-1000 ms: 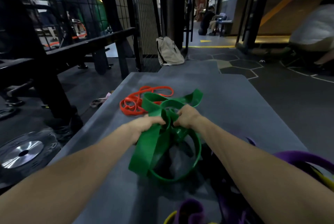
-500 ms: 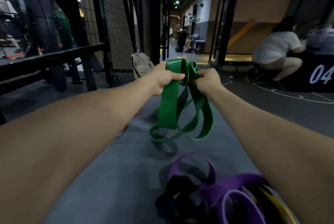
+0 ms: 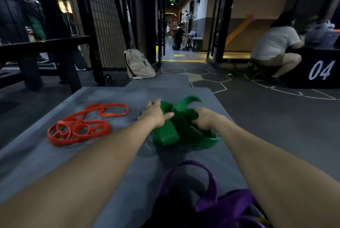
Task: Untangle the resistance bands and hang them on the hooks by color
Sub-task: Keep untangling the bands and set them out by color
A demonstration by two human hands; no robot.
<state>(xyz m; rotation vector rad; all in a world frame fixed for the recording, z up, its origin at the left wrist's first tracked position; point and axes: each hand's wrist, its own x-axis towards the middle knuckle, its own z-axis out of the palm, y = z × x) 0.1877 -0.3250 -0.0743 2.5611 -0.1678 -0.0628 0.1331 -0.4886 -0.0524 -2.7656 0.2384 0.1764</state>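
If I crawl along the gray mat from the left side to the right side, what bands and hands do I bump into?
Red bands → left hand, gripping the green bands → right hand, also gripping the green bands. The purple bands sit nearer the camera, so they are left out.

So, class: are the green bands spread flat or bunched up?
Bunched: the green bands lie in overlapping folds on the mat, gripped by both hands.
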